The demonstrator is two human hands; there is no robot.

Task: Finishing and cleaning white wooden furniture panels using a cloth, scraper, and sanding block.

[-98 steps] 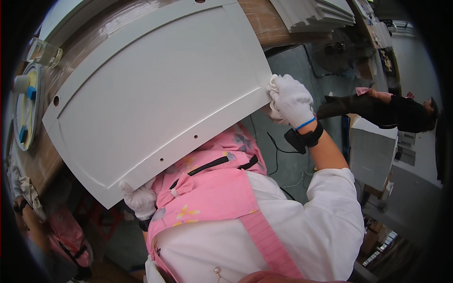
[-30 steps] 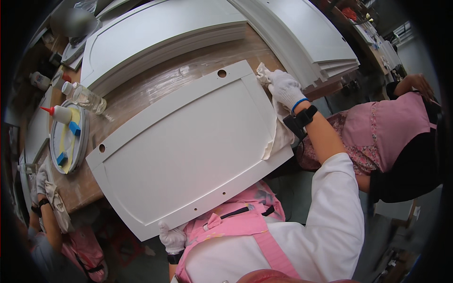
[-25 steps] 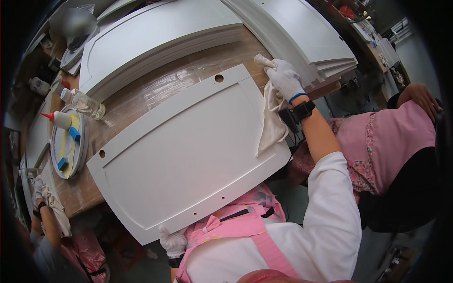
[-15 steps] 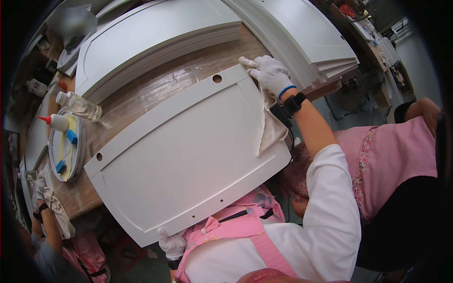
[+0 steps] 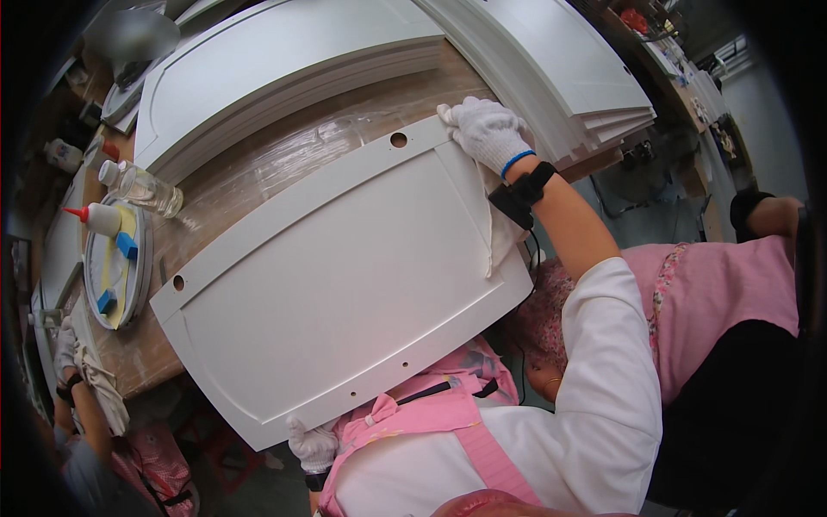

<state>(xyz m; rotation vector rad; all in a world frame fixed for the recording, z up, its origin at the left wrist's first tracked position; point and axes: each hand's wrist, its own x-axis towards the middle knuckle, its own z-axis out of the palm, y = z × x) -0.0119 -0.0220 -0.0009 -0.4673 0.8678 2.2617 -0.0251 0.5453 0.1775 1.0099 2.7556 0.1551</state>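
Observation:
A white panel with a recessed centre and small round holes (image 5: pixel 345 276) lies tilted across the table edge in front of me. My right hand (image 5: pixel 488 133), in a white knit glove, is closed over a cream cloth (image 5: pixel 495 228) at the panel's far right corner. The cloth hangs down along the panel's right side, partly behind my wrist. At the near left edge, my gloved left hand (image 5: pixel 312 446) grips the panel with the thumb by its rim; the other fingers are partly hidden.
Stacked white panels (image 5: pixel 293 60) stand at the back, with another stack (image 5: pixel 568 60) at right. Left are a clear bottle (image 5: pixel 151 191), a red-tipped glue bottle (image 5: pixel 102 219) and blue blocks (image 5: pixel 127 246) on an oval tray (image 5: pixel 146 284). Co-workers are at left (image 5: pixel 86 414) and right (image 5: pixel 715 284).
My right hand has shifted slightly left over the panel's corner, and the hanging cloth has drawn in toward the right edge. My left hand stays where it was.

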